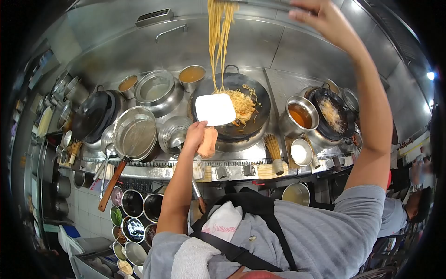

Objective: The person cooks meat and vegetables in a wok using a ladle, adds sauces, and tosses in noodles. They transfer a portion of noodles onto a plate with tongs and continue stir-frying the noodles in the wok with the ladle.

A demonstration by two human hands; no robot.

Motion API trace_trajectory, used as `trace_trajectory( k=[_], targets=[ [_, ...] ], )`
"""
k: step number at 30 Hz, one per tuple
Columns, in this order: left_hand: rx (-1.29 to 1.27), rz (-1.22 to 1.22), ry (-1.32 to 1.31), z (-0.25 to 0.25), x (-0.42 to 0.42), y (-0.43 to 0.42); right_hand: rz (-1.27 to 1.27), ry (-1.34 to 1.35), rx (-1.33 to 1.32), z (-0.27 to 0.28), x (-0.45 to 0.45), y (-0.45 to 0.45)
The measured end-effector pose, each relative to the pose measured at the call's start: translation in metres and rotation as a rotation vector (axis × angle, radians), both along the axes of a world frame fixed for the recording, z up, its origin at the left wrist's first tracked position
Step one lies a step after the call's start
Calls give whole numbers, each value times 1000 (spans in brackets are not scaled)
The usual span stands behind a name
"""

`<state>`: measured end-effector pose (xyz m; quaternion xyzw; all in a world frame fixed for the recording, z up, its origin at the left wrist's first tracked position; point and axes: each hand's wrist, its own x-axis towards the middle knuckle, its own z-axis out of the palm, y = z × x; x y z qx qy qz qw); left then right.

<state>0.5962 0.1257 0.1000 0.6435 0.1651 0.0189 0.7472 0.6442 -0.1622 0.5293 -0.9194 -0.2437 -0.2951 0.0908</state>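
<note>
My left hand is closed on the near edge of a white square plate, which is over the left part of a black wok. A folded orange-brown cloth is against the same hand. My right hand is raised high at the top edge, its fingers closed on a long thin utensil, partly cut off; whether it is tongs or chopsticks I cannot tell. Long strands of noodles hang from it down behind the plate. More noodles with bits of food lie in the wok.
Left of the wok are a perforated ladle, a wooden-handled strainer and pots of liquid. A pot of reddish-brown liquid, a bamboo brush and a second wok with frothing food are rightward. Another person is at far right.
</note>
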Motion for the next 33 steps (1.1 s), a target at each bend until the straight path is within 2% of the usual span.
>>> trace_trajectory(
  k=[2, 3, 4, 7, 8, 12, 16, 18, 21, 22, 24, 28, 33],
  targets=[
    [-10, -3, -4, 11, -3, -3, 267, 87, -32, -44, 22, -7],
    [-18, -12, -10, 16, -5, -4, 178, 148, -99, -61, 15, 2],
    [-16, -5, -10, 25, -8, -7, 313, 87, -78, -90, 22, 2],
    [-54, -1, 4, 39, -19, -13, 191, 349, -342, -147, 8, 30],
    [-29, 8, 22, 38, -20, -14, 262, 401, -394, -162, 13, 32],
    [73, 12, 48, 4, -11, -8, 266, 572, -313, -160, 16, 33],
    [21, 32, 47, 1, -12, -13, 280, 548, -364, -161, 30, 27],
    [80, 67, 51, 6, -17, -15, 276, 560, -327, -161, 39, 25],
    [215, 197, 53, -13, -23, -12, 255, 583, -298, -172, 60, 23],
    [142, 192, 29, -27, -28, -5, 257, 584, -298, -184, 72, 22],
    [117, 224, 30, -31, -46, 4, 151, 529, -391, -229, 107, 23],
    [105, 342, 64, -41, -83, 16, 114, 552, -486, -345, 169, 35],
    [47, 409, 98, -30, -115, 17, 132, 664, -423, -425, 195, 67]
  ],
)
